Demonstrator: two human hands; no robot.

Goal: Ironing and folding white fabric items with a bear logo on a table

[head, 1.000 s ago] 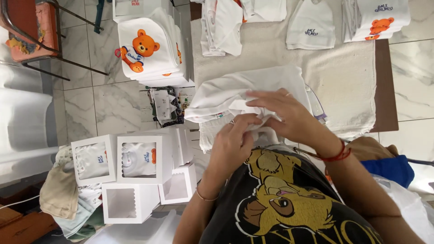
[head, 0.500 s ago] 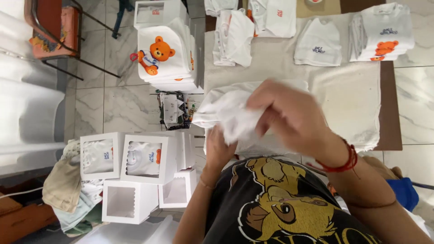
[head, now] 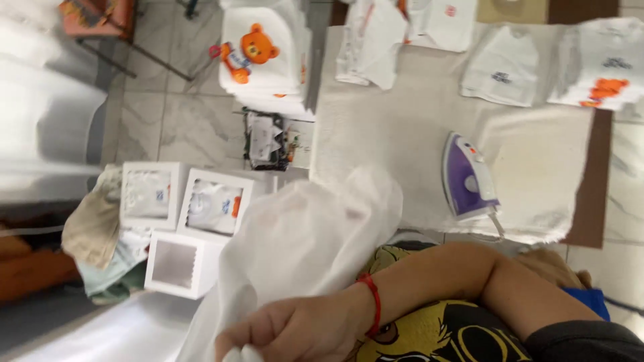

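Right hand (head: 302,332), red thread bracelet (head: 372,305) at wrist, lower centre of frame, clenched on a white garment (head: 302,248) that billows up and left of it, off the table. Left hand not visible; state cannot be told. Purple iron (head: 466,175) lies on the padded table (head: 376,127), centre right. Half a second earlier, both hands worked the garment over the table edge.

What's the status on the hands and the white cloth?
One hand, red thread at wrist, gripping thin white cloth; which hand, unclear. Other hand out of view. Cloth lifted off the ironing table, billowing. Purple iron lying on the table, apart.
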